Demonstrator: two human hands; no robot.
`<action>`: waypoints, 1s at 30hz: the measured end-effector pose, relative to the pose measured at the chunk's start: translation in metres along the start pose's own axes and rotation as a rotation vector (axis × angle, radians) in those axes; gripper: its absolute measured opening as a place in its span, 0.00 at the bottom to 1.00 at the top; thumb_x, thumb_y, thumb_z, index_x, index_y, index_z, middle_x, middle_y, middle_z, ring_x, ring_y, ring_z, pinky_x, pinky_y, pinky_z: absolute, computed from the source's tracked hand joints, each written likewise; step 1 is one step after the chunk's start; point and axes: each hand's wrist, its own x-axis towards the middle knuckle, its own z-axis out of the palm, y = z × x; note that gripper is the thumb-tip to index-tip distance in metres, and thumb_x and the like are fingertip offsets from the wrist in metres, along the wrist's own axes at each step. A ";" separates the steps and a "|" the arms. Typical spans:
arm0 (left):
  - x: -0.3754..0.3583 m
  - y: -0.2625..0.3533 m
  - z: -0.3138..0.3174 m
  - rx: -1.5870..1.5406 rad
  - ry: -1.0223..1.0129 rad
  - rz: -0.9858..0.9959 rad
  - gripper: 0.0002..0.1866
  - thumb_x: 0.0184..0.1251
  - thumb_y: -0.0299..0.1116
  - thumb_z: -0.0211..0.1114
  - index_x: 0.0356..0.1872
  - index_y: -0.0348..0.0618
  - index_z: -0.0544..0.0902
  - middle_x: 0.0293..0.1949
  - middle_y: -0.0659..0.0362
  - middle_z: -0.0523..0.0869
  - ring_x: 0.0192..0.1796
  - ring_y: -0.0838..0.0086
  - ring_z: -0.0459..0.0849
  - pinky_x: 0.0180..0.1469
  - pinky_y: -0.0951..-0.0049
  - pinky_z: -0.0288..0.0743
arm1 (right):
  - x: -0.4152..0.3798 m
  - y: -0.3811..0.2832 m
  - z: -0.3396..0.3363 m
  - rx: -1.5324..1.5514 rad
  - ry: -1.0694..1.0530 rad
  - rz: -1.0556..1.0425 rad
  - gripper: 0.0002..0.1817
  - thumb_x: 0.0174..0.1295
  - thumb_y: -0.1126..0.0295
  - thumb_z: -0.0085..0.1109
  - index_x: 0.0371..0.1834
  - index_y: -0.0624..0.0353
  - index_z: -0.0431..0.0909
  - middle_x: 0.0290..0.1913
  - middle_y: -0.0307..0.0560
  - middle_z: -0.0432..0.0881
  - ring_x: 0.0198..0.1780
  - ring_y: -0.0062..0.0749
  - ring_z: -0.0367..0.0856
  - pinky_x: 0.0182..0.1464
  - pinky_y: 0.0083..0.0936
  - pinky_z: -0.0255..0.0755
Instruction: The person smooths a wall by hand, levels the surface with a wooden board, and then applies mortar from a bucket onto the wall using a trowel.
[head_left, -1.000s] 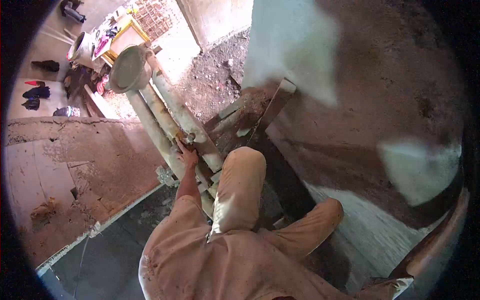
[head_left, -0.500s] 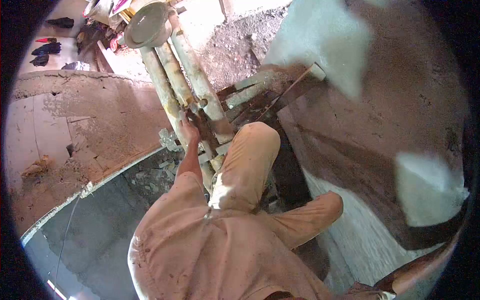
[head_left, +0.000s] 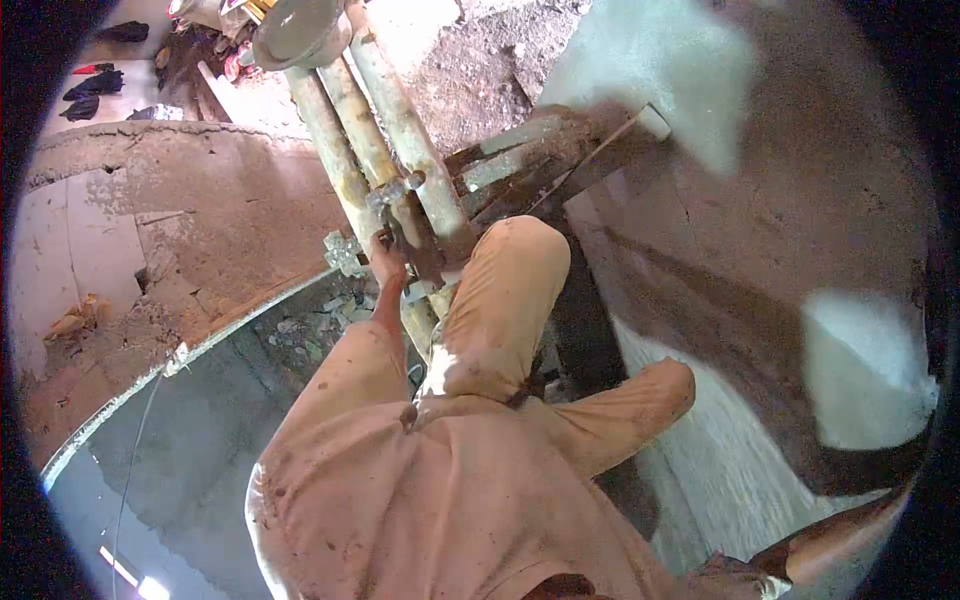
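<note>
My left hand (head_left: pixel 388 262) is at the left edge of the light poles (head_left: pixel 420 150), its fingers curled; what they grip is too small to make out. Just right of it, a dark brown piece (head_left: pixel 418 248) lies across the poles. A knobbly greyish fitting (head_left: pixel 395 190) sits on the poles above my fingers. A pale rough lump (head_left: pixel 344 254) is close by on the left. My right hand is out of view; only a forearm (head_left: pixel 850 540) shows at the lower right.
A round pan (head_left: pixel 303 35) rests on the poles' far end. A curved ledge (head_left: pixel 230 190) runs left, above a dark grey hollow (head_left: pixel 230 400). My bent knee (head_left: pixel 520 260) is beside the poles. A bar with a pale end (head_left: pixel 653 122) leans by the brown wall (head_left: pixel 720 240).
My left hand has drawn back slightly from the fitting, which now shows more fully. The view has shifted a little, and the poles and pan appear higher.
</note>
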 end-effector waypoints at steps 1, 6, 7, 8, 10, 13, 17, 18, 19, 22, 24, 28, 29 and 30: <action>0.014 -0.014 0.010 0.117 0.023 0.024 0.18 0.68 0.30 0.62 0.58 0.54 0.75 0.46 0.46 0.87 0.44 0.52 0.88 0.46 0.54 0.79 | 0.001 -0.001 0.000 0.009 0.008 0.000 0.20 0.76 0.51 0.46 0.50 0.55 0.82 0.61 0.50 0.80 0.59 0.44 0.79 0.58 0.49 0.70; 0.066 -0.080 0.040 -0.082 0.019 -0.126 0.15 0.62 0.27 0.63 0.50 0.45 0.81 0.43 0.47 0.88 0.46 0.53 0.87 0.49 0.56 0.79 | 0.000 0.009 0.005 0.035 0.057 -0.072 0.20 0.77 0.51 0.45 0.49 0.53 0.82 0.58 0.50 0.81 0.55 0.44 0.81 0.55 0.48 0.71; 0.065 -0.066 0.029 -0.013 0.002 -0.133 0.14 0.60 0.26 0.64 0.48 0.42 0.82 0.42 0.47 0.88 0.47 0.52 0.87 0.51 0.56 0.79 | -0.002 0.008 0.006 0.010 0.054 -0.041 0.20 0.76 0.50 0.45 0.49 0.53 0.82 0.58 0.49 0.81 0.55 0.42 0.80 0.55 0.47 0.70; 0.061 -0.052 0.020 0.164 -0.014 -0.155 0.14 0.60 0.27 0.63 0.49 0.42 0.83 0.42 0.47 0.89 0.47 0.51 0.87 0.51 0.55 0.79 | -0.002 0.008 0.004 0.010 0.049 -0.039 0.20 0.76 0.50 0.45 0.49 0.53 0.82 0.58 0.49 0.81 0.55 0.42 0.80 0.55 0.47 0.70; 0.048 -0.020 0.003 0.247 -0.042 -0.145 0.14 0.62 0.27 0.61 0.49 0.42 0.83 0.42 0.47 0.88 0.47 0.51 0.86 0.51 0.54 0.79 | 0.001 0.006 0.005 -0.008 0.034 -0.024 0.21 0.76 0.50 0.45 0.49 0.53 0.82 0.58 0.49 0.81 0.56 0.41 0.80 0.56 0.47 0.70; 0.038 -0.026 0.001 0.328 0.013 -0.029 0.14 0.64 0.28 0.59 0.50 0.41 0.83 0.44 0.47 0.87 0.46 0.49 0.85 0.52 0.52 0.78 | 0.000 0.005 0.005 -0.017 0.029 -0.010 0.21 0.76 0.50 0.44 0.49 0.52 0.82 0.58 0.47 0.81 0.56 0.41 0.79 0.56 0.48 0.69; 0.022 0.063 -0.023 0.120 0.046 0.709 0.18 0.65 0.30 0.60 0.56 0.41 0.79 0.54 0.45 0.80 0.55 0.46 0.78 0.61 0.55 0.71 | -0.003 0.001 0.002 -0.033 0.020 0.019 0.22 0.76 0.49 0.44 0.49 0.52 0.82 0.59 0.45 0.80 0.57 0.40 0.79 0.57 0.49 0.69; 0.014 0.110 -0.029 0.138 -0.043 0.817 0.19 0.65 0.29 0.60 0.58 0.42 0.77 0.58 0.45 0.77 0.59 0.47 0.75 0.64 0.54 0.68 | -0.003 -0.001 0.004 -0.030 0.023 0.034 0.22 0.76 0.49 0.44 0.49 0.52 0.82 0.59 0.45 0.80 0.57 0.40 0.79 0.57 0.49 0.69; 0.017 0.142 -0.031 0.084 -0.170 0.919 0.21 0.65 0.27 0.59 0.60 0.44 0.75 0.62 0.44 0.74 0.62 0.48 0.74 0.65 0.54 0.68 | -0.002 -0.005 0.004 -0.031 0.034 0.046 0.22 0.76 0.49 0.44 0.50 0.52 0.82 0.59 0.45 0.80 0.57 0.40 0.79 0.57 0.49 0.69; 0.030 0.258 -0.030 0.233 -0.248 1.527 0.26 0.65 0.32 0.66 0.65 0.51 0.73 0.65 0.46 0.73 0.68 0.47 0.71 0.68 0.52 0.69 | 0.001 -0.011 0.003 -0.048 0.069 0.087 0.22 0.76 0.49 0.43 0.50 0.52 0.82 0.59 0.43 0.80 0.58 0.39 0.78 0.57 0.50 0.68; 0.023 0.326 -0.023 0.210 -0.208 1.760 0.24 0.67 0.39 0.65 0.64 0.53 0.75 0.65 0.46 0.73 0.68 0.49 0.71 0.68 0.52 0.69 | 0.001 -0.012 0.001 -0.065 0.088 0.107 0.22 0.76 0.49 0.43 0.50 0.52 0.82 0.60 0.42 0.79 0.58 0.39 0.78 0.57 0.50 0.68; -0.028 0.424 -0.027 0.056 -0.222 1.898 0.24 0.69 0.48 0.64 0.63 0.52 0.78 0.65 0.45 0.73 0.68 0.48 0.72 0.68 0.53 0.70 | -0.001 -0.005 0.012 -0.086 0.189 0.070 0.22 0.75 0.50 0.43 0.50 0.52 0.82 0.60 0.40 0.79 0.59 0.40 0.77 0.58 0.53 0.68; -0.032 0.436 -0.019 0.051 -0.221 1.916 0.24 0.69 0.48 0.64 0.63 0.52 0.78 0.65 0.45 0.73 0.68 0.48 0.72 0.68 0.53 0.70 | -0.003 -0.007 0.007 -0.076 0.126 0.090 0.19 0.74 0.53 0.43 0.50 0.52 0.80 0.59 0.43 0.79 0.59 0.43 0.77 0.60 0.56 0.67; -0.035 0.450 -0.006 -0.011 -0.291 1.923 0.27 0.68 0.49 0.65 0.65 0.52 0.75 0.65 0.46 0.73 0.67 0.49 0.73 0.67 0.52 0.71 | -0.005 -0.021 0.007 -0.098 0.110 0.089 0.19 0.74 0.53 0.43 0.50 0.52 0.80 0.59 0.43 0.79 0.59 0.43 0.77 0.60 0.56 0.67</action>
